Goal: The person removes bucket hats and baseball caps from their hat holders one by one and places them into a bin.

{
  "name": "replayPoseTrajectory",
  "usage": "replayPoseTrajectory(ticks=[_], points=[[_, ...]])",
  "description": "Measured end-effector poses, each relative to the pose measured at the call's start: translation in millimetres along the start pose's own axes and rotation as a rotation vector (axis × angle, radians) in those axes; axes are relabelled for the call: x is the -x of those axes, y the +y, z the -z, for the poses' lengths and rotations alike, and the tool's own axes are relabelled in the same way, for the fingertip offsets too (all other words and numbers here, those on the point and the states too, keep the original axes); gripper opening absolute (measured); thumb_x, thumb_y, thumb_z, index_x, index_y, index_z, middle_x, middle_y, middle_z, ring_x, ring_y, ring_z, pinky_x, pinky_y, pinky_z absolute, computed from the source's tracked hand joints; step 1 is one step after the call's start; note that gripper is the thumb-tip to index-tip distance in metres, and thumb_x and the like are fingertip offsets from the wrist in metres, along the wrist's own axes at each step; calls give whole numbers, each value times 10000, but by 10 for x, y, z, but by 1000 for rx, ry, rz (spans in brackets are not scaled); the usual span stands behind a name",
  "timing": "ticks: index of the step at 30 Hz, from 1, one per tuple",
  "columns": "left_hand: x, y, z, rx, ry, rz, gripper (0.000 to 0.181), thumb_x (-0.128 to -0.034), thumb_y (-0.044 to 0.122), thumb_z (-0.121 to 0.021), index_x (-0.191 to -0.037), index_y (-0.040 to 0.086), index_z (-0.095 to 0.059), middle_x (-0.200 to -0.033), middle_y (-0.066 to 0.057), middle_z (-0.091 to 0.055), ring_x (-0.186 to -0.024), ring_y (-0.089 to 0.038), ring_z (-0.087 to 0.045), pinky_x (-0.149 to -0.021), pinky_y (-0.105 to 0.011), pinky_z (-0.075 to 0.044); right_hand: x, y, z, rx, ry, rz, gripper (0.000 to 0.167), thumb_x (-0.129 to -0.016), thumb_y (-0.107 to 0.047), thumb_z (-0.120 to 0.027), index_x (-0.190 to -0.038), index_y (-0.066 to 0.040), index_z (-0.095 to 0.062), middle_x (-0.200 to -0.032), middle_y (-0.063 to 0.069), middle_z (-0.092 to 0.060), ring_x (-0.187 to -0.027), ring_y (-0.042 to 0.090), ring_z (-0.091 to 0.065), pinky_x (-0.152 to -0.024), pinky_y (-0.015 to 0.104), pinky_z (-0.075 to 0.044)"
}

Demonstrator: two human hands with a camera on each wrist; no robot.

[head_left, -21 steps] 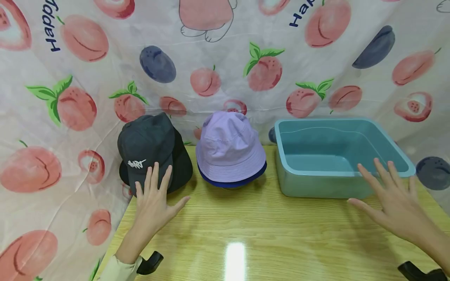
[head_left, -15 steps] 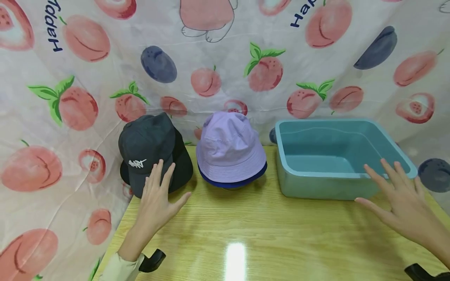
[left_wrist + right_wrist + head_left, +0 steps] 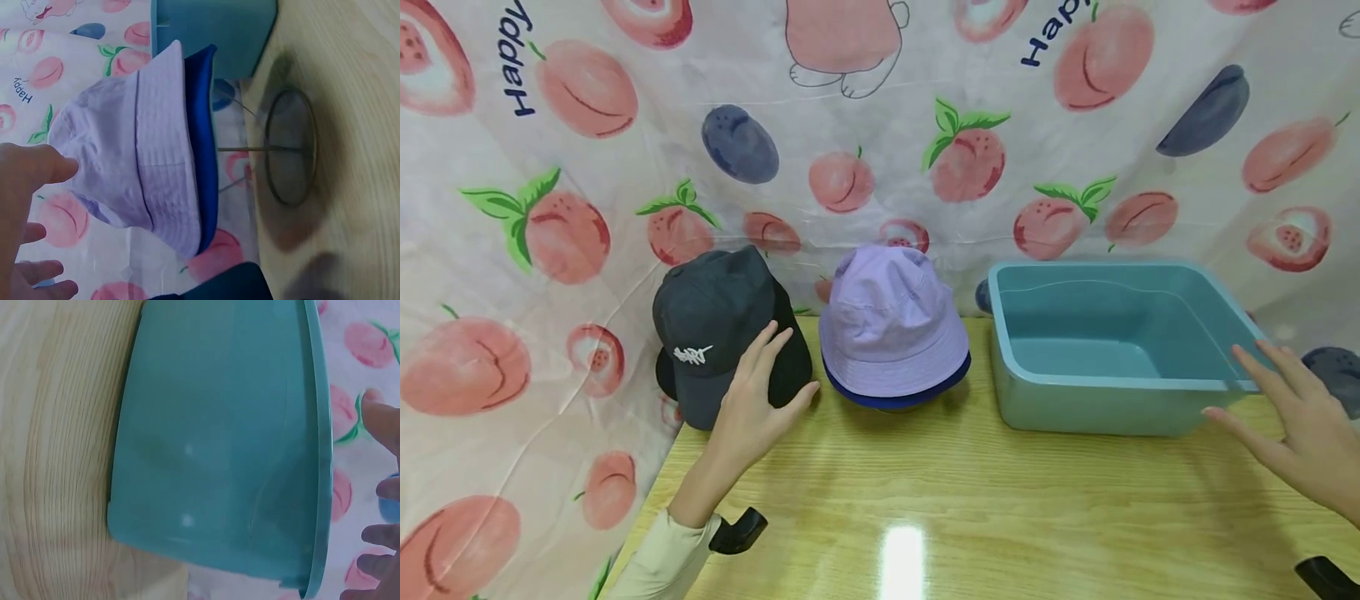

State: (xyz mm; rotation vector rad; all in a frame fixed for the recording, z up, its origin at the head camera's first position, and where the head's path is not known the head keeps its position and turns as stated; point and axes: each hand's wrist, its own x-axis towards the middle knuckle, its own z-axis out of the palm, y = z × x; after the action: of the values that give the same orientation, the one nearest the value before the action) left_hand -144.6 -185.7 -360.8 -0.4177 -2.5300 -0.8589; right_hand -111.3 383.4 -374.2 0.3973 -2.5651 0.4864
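Observation:
In the head view my left hand [image 3: 751, 417] hovers before a black cap [image 3: 703, 312] with white lettering; its fingers are extended and hold nothing. A second black hat [image 3: 793, 354] shows behind that cap. To the right, a lavender bucket hat [image 3: 891, 329] sits over a blue hat [image 3: 203, 150]. Both hang on a wire stand [image 3: 269, 150] with a round base, seen in the left wrist view. My right hand [image 3: 1307, 425] is spread loosely near the front right corner of a teal bin [image 3: 1097, 408], holding nothing. Contact with the bin cannot be told.
A light wooden table [image 3: 985, 508] carries the hats and the bin. Behind and to the left hangs a peach-printed cloth [image 3: 850, 108]. Black wrist camera mounts [image 3: 737, 531] show at the lower edge.
My left hand has shifted right across the black cap, toward the lavender hat. My right hand has moved to the right along the bin's front. The hats and bin stay put.

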Motion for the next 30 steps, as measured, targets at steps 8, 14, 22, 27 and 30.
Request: replayPoseTrajectory(ticks=[8,14,22,27,30], points=[[-196,71,-106,70,-12,-45,716,-834,308,-727,-1448,197,-377,-1522,-20,-272,-1361,-274,-306,-982,-553,-361,-25,181,26,36,-93,-140,831,-935,-368,-579,-1492,35,-112,-1513,319,-18,-1349,538,-20,-1004,698,-39],[-334,118,-155,130,-19,-65,706,-837,296,-726,-1442,173,-383,-1507,-51,-297,-1372,-241,-288,-1026,-528,-320,-59,274,2,31,-180,-221,856,-949,-337,-555,-1481,56,-12,-1513,304,90,-1355,514,60,-998,699,-17],[-514,167,-143,173,-31,-101,690,-847,327,-709,-1440,183,-388,-1489,-24,-335,-1358,-195,-310,-1038,-502,-312,-122,360,-24,26,-223,-230,839,-973,-346,-508,-1462,92,16,-1506,311,98,-1349,516,63,-993,697,-35],[-627,189,-144,201,-12,-146,672,-835,282,-726,-1414,121,-426,-1462,-60,-378,-1301,-203,-389,-970,-460,-394,-147,406,-47,22,-266,-255,841,-985,-360,-475,-1446,112,46,-1487,329,128,-1336,524,101,-1004,685,13],[-683,215,-143,208,-8,-153,666,-826,278,-735,-1400,104,-446,-1444,-65,-401,-1226,-207,-458,-941,-418,-420,-141,441,-66,18,-285,-271,844,-993,-366,-451,-1427,133,75,-1470,345,154,-1333,515,129,-1018,663,36]])
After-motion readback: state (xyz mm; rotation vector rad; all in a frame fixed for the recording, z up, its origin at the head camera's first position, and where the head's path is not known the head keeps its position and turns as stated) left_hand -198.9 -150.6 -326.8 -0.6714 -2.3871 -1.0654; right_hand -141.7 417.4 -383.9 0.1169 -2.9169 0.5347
